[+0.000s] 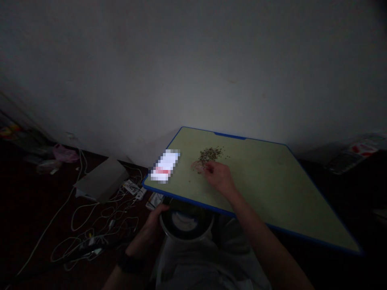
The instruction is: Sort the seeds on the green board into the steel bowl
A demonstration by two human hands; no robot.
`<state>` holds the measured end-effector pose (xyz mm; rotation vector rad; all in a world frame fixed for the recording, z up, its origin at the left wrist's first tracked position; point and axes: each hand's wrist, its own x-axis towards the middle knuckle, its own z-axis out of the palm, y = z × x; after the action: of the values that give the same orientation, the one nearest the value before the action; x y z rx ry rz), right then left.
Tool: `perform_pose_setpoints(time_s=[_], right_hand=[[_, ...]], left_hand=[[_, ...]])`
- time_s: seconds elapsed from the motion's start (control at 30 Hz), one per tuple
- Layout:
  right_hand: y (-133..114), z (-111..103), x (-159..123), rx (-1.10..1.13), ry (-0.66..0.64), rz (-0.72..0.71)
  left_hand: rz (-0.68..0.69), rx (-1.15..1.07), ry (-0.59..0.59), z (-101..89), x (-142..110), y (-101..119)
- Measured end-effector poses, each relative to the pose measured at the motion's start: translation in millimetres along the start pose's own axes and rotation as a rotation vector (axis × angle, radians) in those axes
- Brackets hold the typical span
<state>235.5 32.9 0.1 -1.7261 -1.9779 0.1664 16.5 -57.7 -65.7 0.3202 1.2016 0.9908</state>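
Dim light hangs over a pale wall [193, 68], and against it I see a low table [281, 193] with a light green top and a blue edge. Following the head view downward, I find a scatter of small dark grains [211, 154] on the tabletop, left of its middle, densest at the centre and thinning out to the right. The right hand [220, 177] reaches over the table to the near side of those grains, its fingers curled in toward the thumb; I cannot tell whether the tips meet or pinch anything. Beside the fingertips lies a thin reddish outline [195, 165] (too faint for me to name).

At the table's left end rests a bright phone [165, 166], its screen blurred into blocks. Below the near edge, the left hand [156, 217] is at the left side of a round, dark vessel [186, 235] above the person's lap; its fingers are mostly hidden, so I cannot tell how firmly they close. A dark band [130, 264] circles that wrist. Off to the left, tangled white cables [110, 222] spread across the floor near a grey box [104, 179] and a pink bag [65, 154].
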Motion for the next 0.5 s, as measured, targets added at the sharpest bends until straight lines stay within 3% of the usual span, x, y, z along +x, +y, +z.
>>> perform_pose_setpoints(time_s=[0.23,0.37,0.5], right_hand=[[-3,-5,-5,0.058,-0.101,-0.065],[-7,-8,-17,0.148,-0.144,-0.118],[-11,-10,-33,0.216,-0.166,-0.143]], left_hand=[[0.01,-0.046,-0.033,7.0,-2,3],[0.011,-0.042,0.005,6.9,0,1],[0.033,-0.06,-0.037,8.9,-3,0]])
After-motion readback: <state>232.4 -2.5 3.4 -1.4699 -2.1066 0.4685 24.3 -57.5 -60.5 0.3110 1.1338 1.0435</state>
